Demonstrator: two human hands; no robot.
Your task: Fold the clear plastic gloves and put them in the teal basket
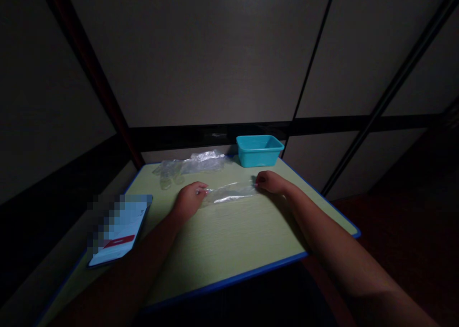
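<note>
A clear plastic bag (231, 192) is stretched flat between my two hands, low over the middle of the table. My left hand (190, 199) pinches its left end. At the other end, my right hand (270, 182) grips the bag with the fingers closed. Behind my left hand lies a loose pile of clear plastic bags (204, 163), crumpled and shiny. Some thin see-through pieces (168, 175) at the pile's left side are too faint to name for certain.
A turquoise plastic basin (260, 150) stands at the back right of the pale table (229, 250), which has a blue edge. A tablet or large phone (122, 234) with a lit screen lies at the left. Wardrobe-like panels (215, 59) rise behind the table.
</note>
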